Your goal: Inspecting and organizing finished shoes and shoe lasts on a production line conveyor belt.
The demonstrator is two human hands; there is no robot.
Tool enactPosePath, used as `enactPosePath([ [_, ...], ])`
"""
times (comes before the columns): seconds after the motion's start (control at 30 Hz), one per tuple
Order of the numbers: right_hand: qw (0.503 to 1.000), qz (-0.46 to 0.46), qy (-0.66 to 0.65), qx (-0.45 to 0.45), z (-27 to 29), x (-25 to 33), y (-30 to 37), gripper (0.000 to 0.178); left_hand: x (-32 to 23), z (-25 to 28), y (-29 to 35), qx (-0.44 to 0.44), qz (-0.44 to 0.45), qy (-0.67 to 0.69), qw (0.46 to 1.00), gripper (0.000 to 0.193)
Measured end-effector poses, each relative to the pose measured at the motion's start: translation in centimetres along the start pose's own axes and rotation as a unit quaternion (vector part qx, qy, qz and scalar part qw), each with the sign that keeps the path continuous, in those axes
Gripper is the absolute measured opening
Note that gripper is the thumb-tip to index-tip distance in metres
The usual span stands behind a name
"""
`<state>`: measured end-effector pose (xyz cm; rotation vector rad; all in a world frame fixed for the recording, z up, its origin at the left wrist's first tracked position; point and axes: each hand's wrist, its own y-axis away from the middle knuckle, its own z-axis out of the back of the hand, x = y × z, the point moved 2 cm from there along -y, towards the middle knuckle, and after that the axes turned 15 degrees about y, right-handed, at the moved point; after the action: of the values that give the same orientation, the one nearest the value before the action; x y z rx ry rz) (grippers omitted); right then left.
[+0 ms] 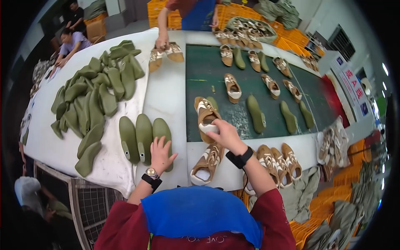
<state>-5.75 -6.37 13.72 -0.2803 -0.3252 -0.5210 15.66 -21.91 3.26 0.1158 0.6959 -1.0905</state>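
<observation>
My right hand (227, 136) grips the white heel of a brown and white sneaker (204, 109), its fingers closed at the shoe's opening. The sneaker lies over the near left corner of the green belt, and a green shoe last (213, 102) shows partly behind it. Another sneaker (207, 164) rests just below my right hand on the white table edge. On the left, my left hand (161, 155) lies with spread fingers over the lower part of a green shoe last (161, 130). Two more lasts stand beside it, the middle one (144, 135) and the left one (128, 137).
A heap of green lasts (93, 93) covers the white table at left. Sneakers and lasts sit in rows on the green conveyor belt (204, 85). Across the table, a co-worker's hand (162, 41) touches a sneaker. Several sneakers (277, 162) line the near edge at right, above orange crates (310, 227).
</observation>
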Motion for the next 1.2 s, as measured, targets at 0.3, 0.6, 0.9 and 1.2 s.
enactPosePath([
  [0.3, 0.992, -0.05, 0.078, 0.085, -7.1, -1.4, -11.5, 0.038, 0.8, 0.2, 1.3, -0.056, 0.015, 0.066, 0.996, 0.033],
  [0.6, 0.985, -0.003, -0.02, 0.169, -11.6, -6.2, -12.3, 0.043, 1.7, 3.1, -1.2, 0.039, -0.008, 0.138, 0.99, 0.038],
  [0.9, 0.981, 0.012, 0.02, 0.195, -4.2, -3.9, -1.5, 0.027, 13.8, 10.2, -20.0, -0.021, 0.054, 0.034, 0.998, 0.076],
  [1.2, 0.963, -0.077, 0.055, 0.252, -4.4, -2.2, 10.7, 0.035, 20.6, 3.1, -28.8, 0.114, 0.321, -0.072, 0.937, 0.093],
])
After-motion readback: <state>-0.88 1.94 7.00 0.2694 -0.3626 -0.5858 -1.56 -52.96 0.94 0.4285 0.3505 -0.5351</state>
